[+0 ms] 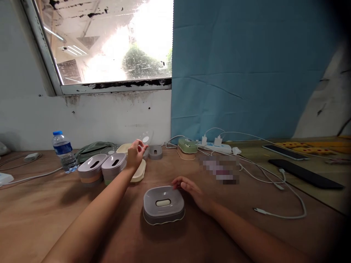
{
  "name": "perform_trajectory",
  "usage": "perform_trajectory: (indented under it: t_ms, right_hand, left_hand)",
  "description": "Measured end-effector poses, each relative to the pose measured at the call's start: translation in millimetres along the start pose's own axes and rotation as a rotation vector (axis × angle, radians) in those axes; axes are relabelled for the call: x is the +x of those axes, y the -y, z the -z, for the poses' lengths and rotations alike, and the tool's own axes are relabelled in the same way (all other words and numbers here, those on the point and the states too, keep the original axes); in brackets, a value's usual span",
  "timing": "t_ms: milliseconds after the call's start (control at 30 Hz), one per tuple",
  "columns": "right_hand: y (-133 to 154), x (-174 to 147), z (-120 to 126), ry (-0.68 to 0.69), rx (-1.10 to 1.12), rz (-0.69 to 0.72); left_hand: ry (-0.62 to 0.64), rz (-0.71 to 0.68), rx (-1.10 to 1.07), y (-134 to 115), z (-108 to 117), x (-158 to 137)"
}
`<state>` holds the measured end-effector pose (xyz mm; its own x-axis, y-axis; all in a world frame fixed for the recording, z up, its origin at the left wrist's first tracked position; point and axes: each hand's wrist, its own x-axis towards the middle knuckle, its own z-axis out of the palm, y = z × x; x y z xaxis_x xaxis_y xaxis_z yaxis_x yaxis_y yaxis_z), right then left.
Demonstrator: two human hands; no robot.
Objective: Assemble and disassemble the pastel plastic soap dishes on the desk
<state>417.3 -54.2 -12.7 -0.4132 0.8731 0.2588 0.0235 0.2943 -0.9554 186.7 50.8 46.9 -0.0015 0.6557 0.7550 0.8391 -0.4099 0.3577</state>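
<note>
A grey oval-cornered plastic box (163, 199) with a slot in its top stands in front of me; something pale shows in the slot. My right hand (192, 190) is beside its far right corner, fingers loosely bent and apart, holding nothing; I cannot tell whether the fingertips touch the rim. Farther back, my left hand (136, 154) is closed in a pinch on a clear plastic piece with a white oval spot (145, 139). Below that hand lies a cream-coloured tray (139, 171). A smaller grey slotted piece (155, 152) stands just right of it.
Two lilac slotted boxes (91, 163) and a water bottle (64, 152) stand at left, before a green cloth bag (94, 149). A green box (188, 145) is near the wall. White cables, a power strip (223, 147) and dark phones (304, 173) lie at right.
</note>
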Motion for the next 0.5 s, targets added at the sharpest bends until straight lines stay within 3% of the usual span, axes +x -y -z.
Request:
perform_trajectory:
  t_ms: [233,500]
  right_hand:
    - [-1.9,1.1,1.5,-0.015,0.015,0.034]
    - [-2.4,1.5,2.0,-0.003,0.021,0.018]
  left_hand:
    - [0.083,0.114,0.120,35.1,-52.3,27.4]
    - [0.248,0.107,0.274,45.8,-67.4,28.4]
